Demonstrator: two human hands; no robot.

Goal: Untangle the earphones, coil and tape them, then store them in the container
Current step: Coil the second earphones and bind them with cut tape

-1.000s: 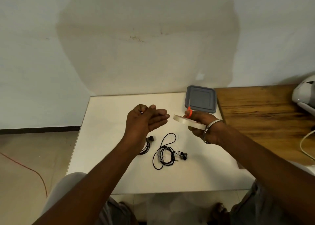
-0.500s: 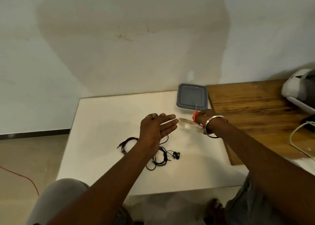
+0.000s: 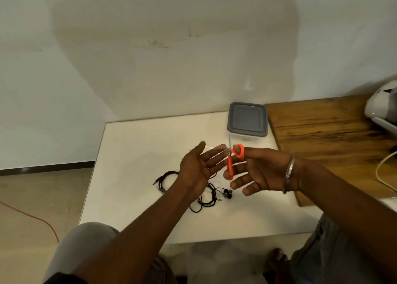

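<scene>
Above earphones (image 3: 206,194), right hand (image 3: 260,172) holds scissors (image 3: 233,161).

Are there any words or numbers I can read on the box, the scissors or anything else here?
None. The grey lid of the container is plain, the orange scissors in the right hand show no print, and the earphones are too small to tell. The white device at the edge shows no readable label.

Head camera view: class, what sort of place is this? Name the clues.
Probably a plain indoor room with a makeshift work spot: a small white table against a bare, stained wall, beside a wooden desk, with tiled floor.
</scene>
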